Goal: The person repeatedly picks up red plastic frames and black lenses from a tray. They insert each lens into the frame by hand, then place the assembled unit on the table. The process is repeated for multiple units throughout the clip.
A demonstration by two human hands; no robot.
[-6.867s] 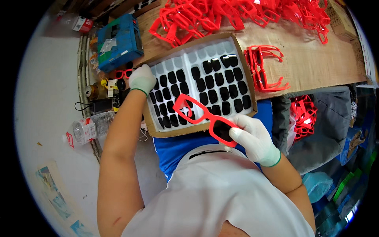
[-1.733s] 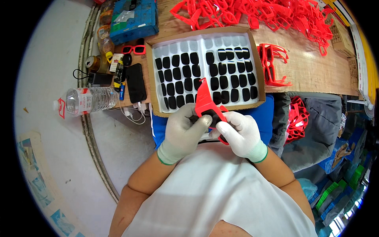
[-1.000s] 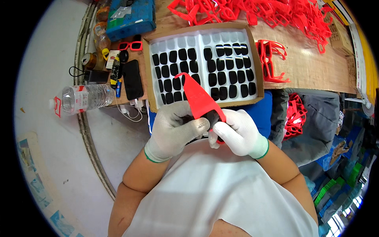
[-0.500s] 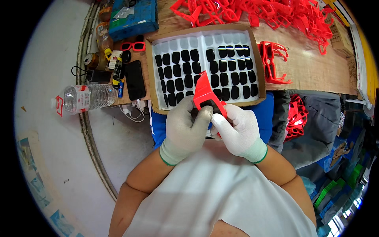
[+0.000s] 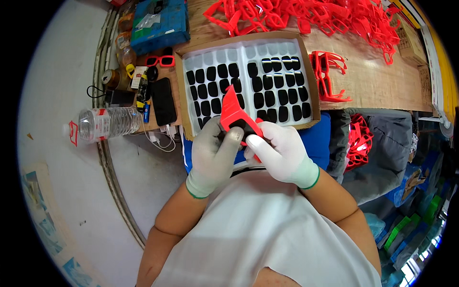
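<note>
Red glasses frame (image 5: pixel 232 108) | seemed light, stiff; dark lens (image 5: pixel 242 125) seemed slick, scratchable | edges suited holding | left hand (image 5: pixel 210 153) and right hand (image 5: pixel 284 153) both gripped frame

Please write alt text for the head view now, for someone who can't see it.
A gloved left hand and gloved right hand hold red glasses in front of a cardboard box with rows of dark lenses. Beyond, a pile of red frames lies on a wooden table.
</note>
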